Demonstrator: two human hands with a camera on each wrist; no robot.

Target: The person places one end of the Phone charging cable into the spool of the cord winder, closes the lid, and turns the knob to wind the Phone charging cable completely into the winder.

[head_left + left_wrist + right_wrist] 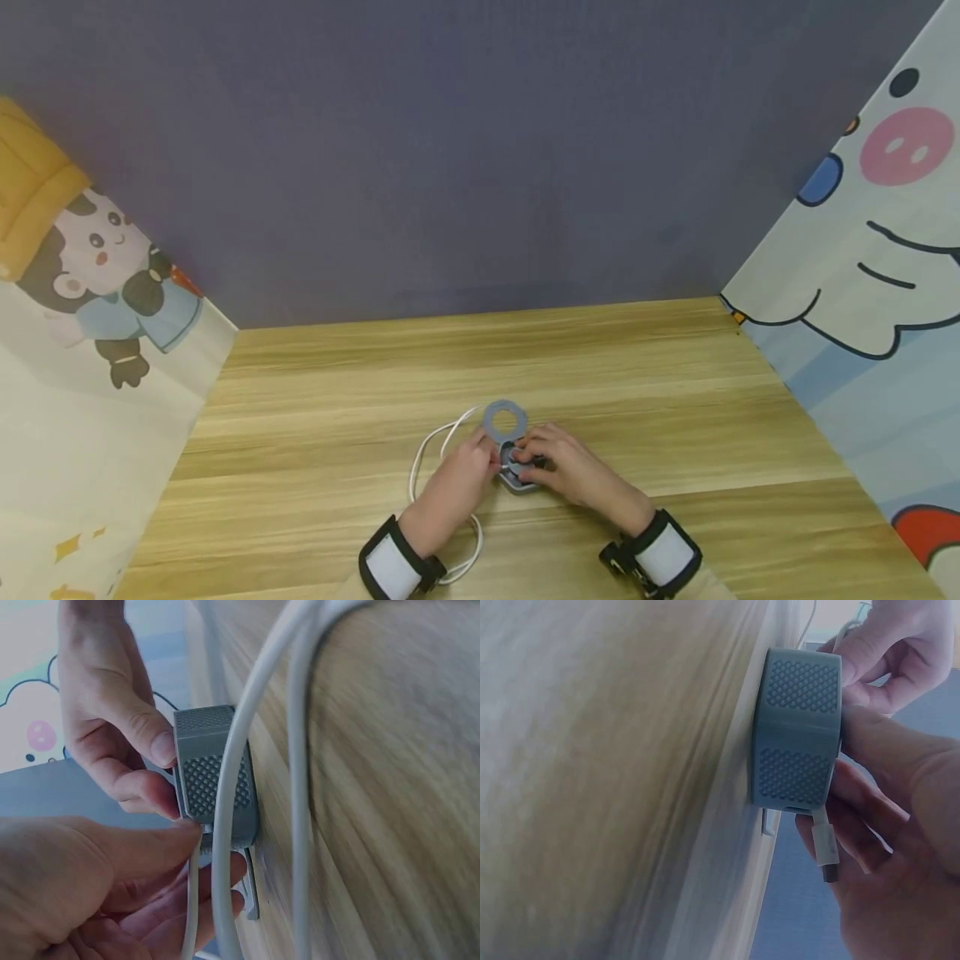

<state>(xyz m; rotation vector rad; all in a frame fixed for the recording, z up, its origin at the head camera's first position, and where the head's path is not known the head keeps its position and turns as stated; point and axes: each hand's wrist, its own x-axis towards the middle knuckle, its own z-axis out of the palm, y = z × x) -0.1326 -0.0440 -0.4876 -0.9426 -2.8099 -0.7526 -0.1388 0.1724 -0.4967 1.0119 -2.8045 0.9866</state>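
Note:
A grey textured octagonal case (517, 483) sits on the wooden table, with a flat grey ring (492, 408) at its far side. My left hand (467, 467) pinches a white cable (192, 900) right at the edge of the case, thumb against fingers. From the other side, my right hand (566, 467) grips the case at its top, its thumb and fingers over the inner part; what exactly lies under the fingertips is partly hidden. In the right wrist view, a white cable plug (825, 846) with a dark tip sticks out from the case beside the right fingers.
Loose loops of the white cable (412, 475) lie on the table (315, 400) to the left and run under the left forearm. A dark grey panel (480, 167) stands behind the table, with cartoon-printed panels (840, 275) at the sides.

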